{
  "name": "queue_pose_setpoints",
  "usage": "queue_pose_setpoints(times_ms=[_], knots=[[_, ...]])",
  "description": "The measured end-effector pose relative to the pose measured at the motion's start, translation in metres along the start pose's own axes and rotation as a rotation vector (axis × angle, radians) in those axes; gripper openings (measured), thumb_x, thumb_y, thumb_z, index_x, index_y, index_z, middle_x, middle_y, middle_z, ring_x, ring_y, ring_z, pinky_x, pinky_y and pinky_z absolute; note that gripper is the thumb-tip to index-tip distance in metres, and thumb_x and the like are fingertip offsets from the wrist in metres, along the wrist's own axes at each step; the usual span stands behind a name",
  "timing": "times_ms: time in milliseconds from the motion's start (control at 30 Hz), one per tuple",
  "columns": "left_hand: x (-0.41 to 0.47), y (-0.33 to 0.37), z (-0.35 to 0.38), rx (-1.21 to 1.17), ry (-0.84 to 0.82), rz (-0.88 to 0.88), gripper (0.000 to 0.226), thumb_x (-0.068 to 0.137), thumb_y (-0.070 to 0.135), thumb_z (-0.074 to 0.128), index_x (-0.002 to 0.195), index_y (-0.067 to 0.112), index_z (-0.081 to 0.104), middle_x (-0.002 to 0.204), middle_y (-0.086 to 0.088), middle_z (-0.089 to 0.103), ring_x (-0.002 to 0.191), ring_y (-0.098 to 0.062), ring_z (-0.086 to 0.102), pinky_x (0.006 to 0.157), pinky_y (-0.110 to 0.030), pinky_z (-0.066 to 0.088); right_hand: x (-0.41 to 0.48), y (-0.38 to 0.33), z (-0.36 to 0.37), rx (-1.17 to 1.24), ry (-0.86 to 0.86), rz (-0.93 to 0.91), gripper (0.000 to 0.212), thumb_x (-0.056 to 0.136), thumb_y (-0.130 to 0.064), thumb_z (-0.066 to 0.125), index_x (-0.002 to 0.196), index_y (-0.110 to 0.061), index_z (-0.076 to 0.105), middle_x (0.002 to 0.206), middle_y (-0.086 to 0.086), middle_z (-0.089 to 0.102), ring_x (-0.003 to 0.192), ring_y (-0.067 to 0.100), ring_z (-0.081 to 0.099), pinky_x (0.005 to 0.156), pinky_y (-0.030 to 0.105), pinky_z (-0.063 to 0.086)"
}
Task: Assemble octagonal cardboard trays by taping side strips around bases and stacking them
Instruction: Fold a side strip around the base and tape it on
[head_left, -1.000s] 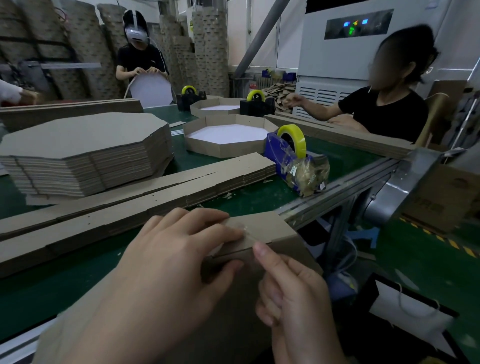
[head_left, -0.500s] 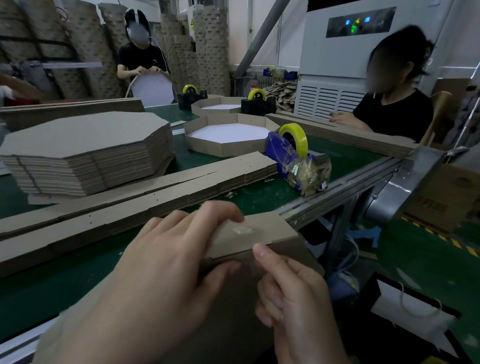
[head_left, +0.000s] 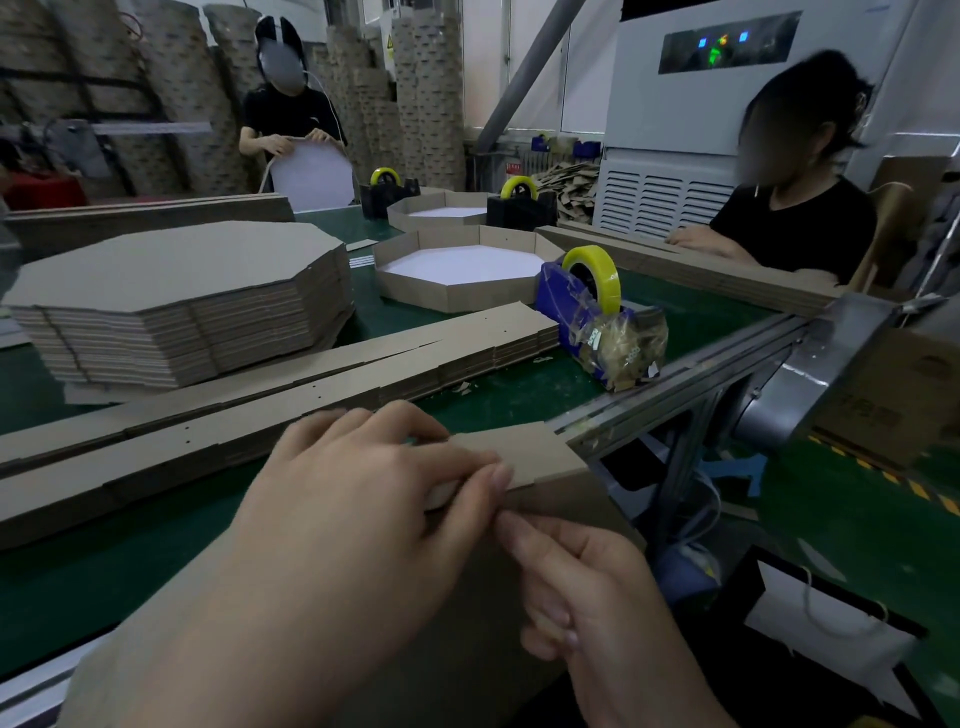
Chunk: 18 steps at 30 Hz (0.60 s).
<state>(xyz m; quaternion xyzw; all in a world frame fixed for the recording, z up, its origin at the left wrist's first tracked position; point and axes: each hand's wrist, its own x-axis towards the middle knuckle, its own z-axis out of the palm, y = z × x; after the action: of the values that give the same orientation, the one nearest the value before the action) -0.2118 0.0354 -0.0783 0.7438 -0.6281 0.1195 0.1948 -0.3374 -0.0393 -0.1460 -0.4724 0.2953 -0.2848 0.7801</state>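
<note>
**One corner in hand, close under the camera**

Both hands are on a single unfinished tray (head_left: 582, 504), which I see tilted at the near edge of the green belt (head_left: 519, 395), low in the view. My left hand (head_left: 363, 509) curls over the top of one side strip (head_left: 530, 452), fingers on its far face and thumb pinching the near face. My right hand (head_left: 597, 597) sits just below, its extended tip pressed to the cardboard right under the left thumb, the other fingers curled in. I cannot tell whether it pinches anything.

Beyond, I count one tall stack of octagonal bases (head_left: 171, 270) at left and two long piles of flat strips (head_left: 311, 395) lying side by side in front of it. Two completed trays stand on the belt, a nearer finished tray (head_left: 462, 299) and a farther finished tray (head_left: 441, 221), both with white floors. Three dispensers are out: one blue tape dispenser (head_left: 558, 296) carrying a yellow tape roll (head_left: 592, 270), and two black tape dispensers (head_left: 519, 210). Two other people are present: a far worker (head_left: 291, 119) holding a white octagon upright, and a seated worker (head_left: 795, 223) at right.
</note>
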Motion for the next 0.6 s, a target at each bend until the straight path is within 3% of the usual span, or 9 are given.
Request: queue_pose_setpoints(times_ms=[100, 200, 300, 400, 467, 533, 600], knots=[[0.002, 0.009, 0.009, 0.055, 0.143, -0.041, 0.025, 0.084, 0.052, 0.058, 0.068, 0.036, 0.068, 0.075, 0.011, 0.064, 0.064, -0.018, 0.062, 0.063, -0.03, 0.043, 0.0, 0.001, -0.002, -0.028, -0.021, 0.019, 0.036, 0.047, -0.042, 0.074, 0.071, -0.015, 0.078, 0.037, -0.002, 0.029, 0.03, 0.007, 0.024, 0.035, 0.019, 0.025], [0.001, 0.005, 0.01, 0.069, 0.127, -0.039, 0.031, 0.085, 0.057, 0.05, 0.071, 0.036, 0.069, 0.081, 0.011, 0.065, 0.065, -0.018, 0.063, 0.05, -0.019, 0.025, 0.0, 0.005, -0.008, -0.176, -0.021, 0.064, 0.048, 0.044, -0.049, 0.074, 0.066, -0.007, 0.073, 0.04, 0.0, 0.033, 0.031, 0.009, 0.027, 0.04, 0.023, 0.023], [-0.003, 0.0, 0.008, 0.075, 0.087, -0.025, 0.033, 0.081, 0.057, 0.047, 0.075, 0.035, 0.072, 0.085, 0.009, 0.067, 0.071, -0.018, 0.065, 0.047, -0.023, 0.035, -0.003, 0.012, -0.009, -0.206, 0.069, 0.049, 0.052, 0.043, -0.05, 0.072, 0.069, -0.005, 0.072, 0.042, 0.002, 0.033, 0.035, 0.012, 0.026, 0.042, 0.026, 0.02], [-0.008, -0.002, 0.009, 0.112, 0.096, 0.003, 0.022, 0.08, 0.052, 0.065, 0.083, 0.032, 0.074, 0.088, 0.005, 0.067, 0.075, -0.021, 0.067, 0.048, -0.023, 0.032, -0.004, 0.011, -0.012, -0.111, 0.349, -0.34, 0.021, 0.062, -0.042, 0.074, 0.065, -0.022, 0.071, 0.045, -0.005, 0.04, 0.04, 0.008, 0.035, 0.042, 0.026, 0.027], [-0.01, -0.002, 0.008, 0.124, 0.052, -0.014, 0.029, 0.07, 0.05, 0.07, 0.089, 0.029, 0.074, 0.089, 0.004, 0.066, 0.076, -0.022, 0.066, 0.049, -0.023, 0.031, 0.0, 0.007, -0.018, -0.232, 0.485, -0.642, 0.003, 0.076, -0.034, 0.075, 0.077, -0.036, 0.074, 0.058, -0.009, 0.051, 0.05, 0.002, 0.045, 0.049, 0.02, 0.038], [-0.011, -0.003, 0.009, 0.176, 0.005, -0.003, 0.045, 0.059, 0.052, 0.074, 0.097, 0.027, 0.074, 0.089, 0.003, 0.065, 0.075, -0.022, 0.066, 0.047, -0.025, 0.034, 0.006, 0.006, -0.022, -0.482, 0.477, -0.793, 0.023, 0.082, -0.031, 0.06, 0.098, -0.044, 0.07, 0.074, -0.012, 0.051, 0.063, 0.002, 0.052, 0.057, 0.009, 0.038], [-0.012, -0.003, 0.009, 0.275, -0.065, -0.004, 0.066, 0.047, 0.054, 0.082, 0.104, 0.023, 0.073, 0.089, 0.001, 0.064, 0.073, -0.023, 0.066, 0.044, -0.03, 0.044, 0.008, 0.007, -0.024, -0.638, 0.444, -0.831, 0.029, 0.085, -0.031, 0.057, 0.11, -0.042, 0.064, 0.08, -0.012, 0.047, 0.07, 0.003, 0.052, 0.061, 0.007, 0.037]])
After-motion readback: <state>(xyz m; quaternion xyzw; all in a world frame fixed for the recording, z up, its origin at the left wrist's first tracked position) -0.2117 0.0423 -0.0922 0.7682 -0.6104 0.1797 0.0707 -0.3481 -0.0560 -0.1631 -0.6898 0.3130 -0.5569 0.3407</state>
